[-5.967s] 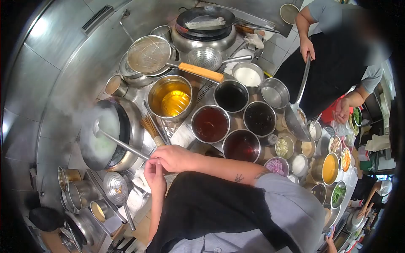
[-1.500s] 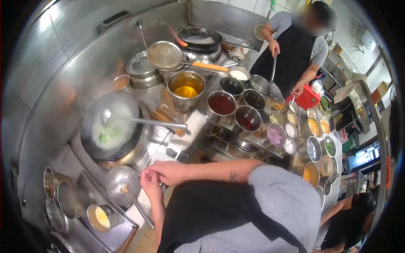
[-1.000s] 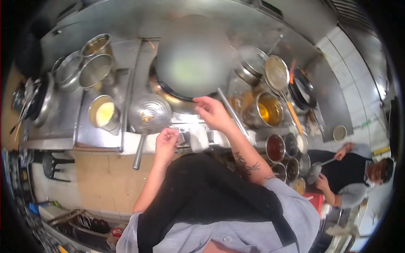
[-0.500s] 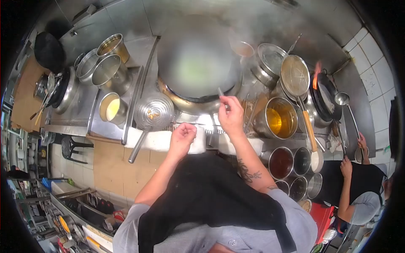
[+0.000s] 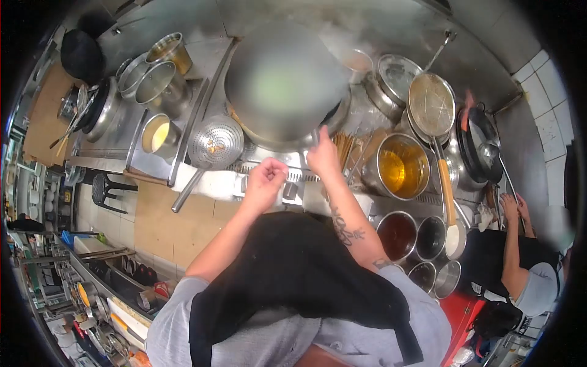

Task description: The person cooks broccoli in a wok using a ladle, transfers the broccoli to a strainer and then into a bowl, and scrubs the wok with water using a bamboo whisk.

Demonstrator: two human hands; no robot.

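A big wok [image 5: 287, 139] stands on the burner in front of me, its inside lost in a grey blur with a pale green patch. My right hand [image 5: 323, 153] grips a metal handle [image 5: 316, 136] at the wok's near right edge; what it belongs to is hidden in the blur. My left hand [image 5: 266, 183] hangs before the stove front, fingers curled in loosely and nothing visible in them. To its left, a perforated strainer ladle [image 5: 216, 142] lies with small brown bits in its bowl. A white cloth [image 5: 214, 185] lies along the stove edge beneath its handle.
On the right stand a pot of yellow oil [image 5: 397, 166], a wire strainer [image 5: 431, 105] with a wooden handle, and several sauce containers [image 5: 397, 235]. Metal pots [image 5: 162, 90] stand at the left. A co-worker's hands [image 5: 512, 208] are by another wok [image 5: 480, 144] on the far right.
My right hand has closed around the handle at the wok's edge. My left hand stays curled and has come up slightly. The whole view has shifted a little.
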